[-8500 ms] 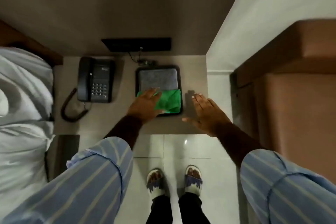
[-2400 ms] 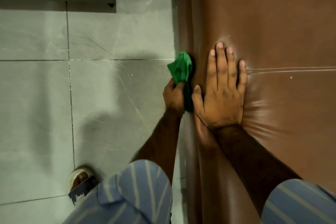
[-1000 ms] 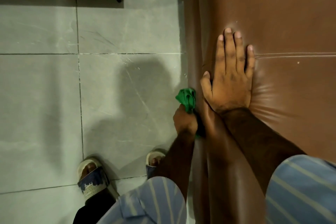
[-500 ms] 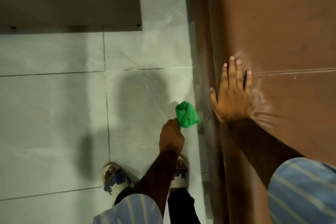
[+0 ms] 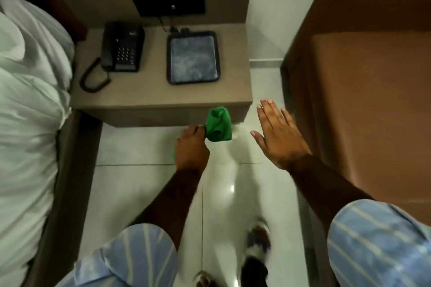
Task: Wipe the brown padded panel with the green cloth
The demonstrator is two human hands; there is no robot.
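Note:
My left hand grips the bunched green cloth in the air, just in front of the bedside table's front edge. My right hand is flat with its fingers spread, hovering over the floor to the left of the brown padded panel. Neither the hand nor the cloth touches the panel, which fills the right side of the view.
A bedside table carries a black telephone and a black tray with a grey mat. A bed with white bedding lies at the left. My feet in slippers stand on the glossy tiled floor.
My view swung from the panel's side to the bedside table. My right hand came off the panel, and my left hand carried the cloth away from it toward the table.

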